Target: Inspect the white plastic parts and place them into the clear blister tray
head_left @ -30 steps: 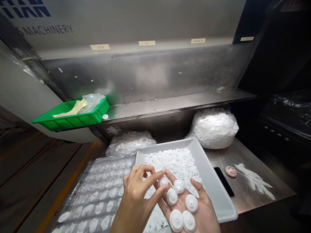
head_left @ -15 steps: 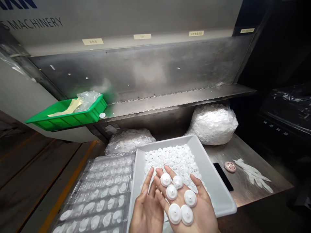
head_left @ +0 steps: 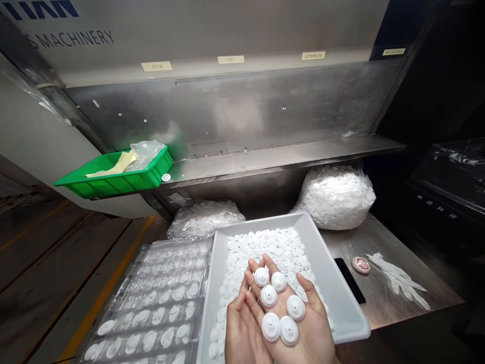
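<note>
My right hand (head_left: pixel 303 331) is palm up with its fingers stretched out. Several white round plastic caps (head_left: pixel 269 296), each with a small raised centre, rest on its palm and fingers. Against its left edge lies my left hand (head_left: pixel 244 328), slightly cupped, its fingers partly hidden behind the right one. I see no cap in the left hand. Both hands are above a grey tray (head_left: pixel 341 298) that contains a layer of similar white caps (head_left: pixel 265 247).
Left of the tray is a clear compartment tray (head_left: pixel 151 298) of white pieces. Behind stand two bags of white parts, a small one (head_left: pixel 206 217) and a large one (head_left: pixel 337 197). A phone (head_left: pixel 350 280), pink round object (head_left: pixel 360 265) and glove (head_left: pixel 397 280) lie right; a green bin (head_left: pixel 113 184) sits on the shelf.
My left hand has moved right and now presses against the right hand. The caps still rest on my right palm. The view has shifted slightly.
</note>
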Motion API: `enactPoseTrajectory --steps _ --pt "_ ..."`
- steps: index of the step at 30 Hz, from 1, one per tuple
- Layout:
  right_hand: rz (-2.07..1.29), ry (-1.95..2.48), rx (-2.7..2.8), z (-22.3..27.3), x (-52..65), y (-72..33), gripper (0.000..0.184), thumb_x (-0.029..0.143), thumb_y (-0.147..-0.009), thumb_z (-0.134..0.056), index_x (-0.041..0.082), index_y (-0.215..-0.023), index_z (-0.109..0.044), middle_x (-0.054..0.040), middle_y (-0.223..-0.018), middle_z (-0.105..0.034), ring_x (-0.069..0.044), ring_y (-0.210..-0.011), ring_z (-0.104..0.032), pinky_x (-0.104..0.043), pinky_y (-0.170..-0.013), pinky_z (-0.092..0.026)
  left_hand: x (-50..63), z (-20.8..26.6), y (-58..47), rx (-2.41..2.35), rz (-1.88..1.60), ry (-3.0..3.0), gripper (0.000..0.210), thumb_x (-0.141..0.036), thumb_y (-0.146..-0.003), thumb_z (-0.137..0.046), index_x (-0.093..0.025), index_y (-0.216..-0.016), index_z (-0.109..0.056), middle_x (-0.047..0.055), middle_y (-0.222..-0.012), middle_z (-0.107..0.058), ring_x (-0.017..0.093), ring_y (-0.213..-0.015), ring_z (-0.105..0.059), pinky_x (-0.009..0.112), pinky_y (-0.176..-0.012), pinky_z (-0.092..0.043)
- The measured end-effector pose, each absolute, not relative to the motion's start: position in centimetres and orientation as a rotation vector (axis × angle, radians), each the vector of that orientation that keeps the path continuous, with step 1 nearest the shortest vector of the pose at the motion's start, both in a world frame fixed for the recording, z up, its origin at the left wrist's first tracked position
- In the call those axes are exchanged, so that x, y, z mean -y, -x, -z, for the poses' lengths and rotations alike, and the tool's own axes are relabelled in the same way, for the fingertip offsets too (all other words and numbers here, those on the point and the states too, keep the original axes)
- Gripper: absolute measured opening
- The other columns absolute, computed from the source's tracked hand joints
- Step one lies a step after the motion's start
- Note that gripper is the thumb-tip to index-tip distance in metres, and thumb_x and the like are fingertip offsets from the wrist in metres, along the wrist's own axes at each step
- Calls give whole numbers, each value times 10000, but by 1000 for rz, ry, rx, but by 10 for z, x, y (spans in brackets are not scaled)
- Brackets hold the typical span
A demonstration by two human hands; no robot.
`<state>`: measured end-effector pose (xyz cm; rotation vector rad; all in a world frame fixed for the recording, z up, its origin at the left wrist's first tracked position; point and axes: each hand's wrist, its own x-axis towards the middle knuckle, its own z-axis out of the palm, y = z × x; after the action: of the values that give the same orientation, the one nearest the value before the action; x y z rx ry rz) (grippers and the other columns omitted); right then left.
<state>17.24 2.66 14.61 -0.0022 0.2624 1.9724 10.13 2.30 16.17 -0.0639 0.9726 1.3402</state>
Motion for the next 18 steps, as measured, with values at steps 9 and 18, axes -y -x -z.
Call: enactPoseTrajectory --steps 9,18 --pt "-1910 153 -147 -144 -26 -168 558 157 -501 -439 218 -1020 -635 -62 -1123 -648 -240 -1201 -474 -512 -1005 -341 -24 -168 -107 -846 -1327 130 465 -203 -869 -370 -194 -1334 -372 101 -1181 -627 220 -1136 -556 375 -985 -440" --pt "-1925 195 -68 -138 -28 -166 579 133 -422 -404 225 -951 -620 -46 -1154 -630 -245 -1205 -474 -523 -1016 -340 -25 -155 -105 -831 -1366 140 465 -173 -833 -430 -212 -1296 -431 78 -1232 -592 219 -1119 -563 343 -975 -441"
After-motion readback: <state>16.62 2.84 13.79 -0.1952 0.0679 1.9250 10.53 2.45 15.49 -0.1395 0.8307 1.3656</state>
